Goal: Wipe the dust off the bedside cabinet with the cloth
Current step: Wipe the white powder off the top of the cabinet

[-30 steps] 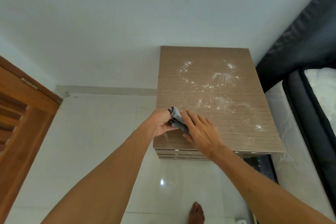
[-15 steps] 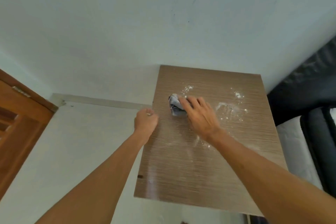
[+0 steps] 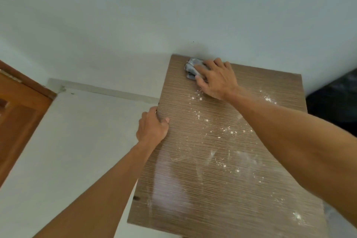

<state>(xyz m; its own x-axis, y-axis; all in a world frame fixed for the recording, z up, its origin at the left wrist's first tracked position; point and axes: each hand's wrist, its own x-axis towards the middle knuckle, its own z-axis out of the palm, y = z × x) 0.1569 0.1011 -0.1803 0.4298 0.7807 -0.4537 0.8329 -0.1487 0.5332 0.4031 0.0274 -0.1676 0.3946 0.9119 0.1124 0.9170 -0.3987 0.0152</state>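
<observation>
The bedside cabinet (image 3: 193, 189) has a brown wood-grain top, seen from above, with white dust specks (image 3: 228, 133) scattered over its middle and right side. A crumpled grey cloth (image 3: 191, 67) lies at the top's far left corner, against the wall. My right hand (image 3: 216, 79) presses flat on the cloth, fingers spread over it. My left hand (image 3: 152, 127) grips the cabinet's left edge, thumb on top and fingers curled over the side.
A pale wall (image 3: 173, 15) runs right behind the cabinet. A wooden door (image 3: 17, 114) stands at the left. White floor tiles (image 3: 77, 141) lie left of the cabinet. A dark bed headboard (image 3: 336, 98) sits at the right.
My right hand has pushed the cloth from the front edge up to the far left corner. My left hand let go of the cloth and took hold of the cabinet's left edge.
</observation>
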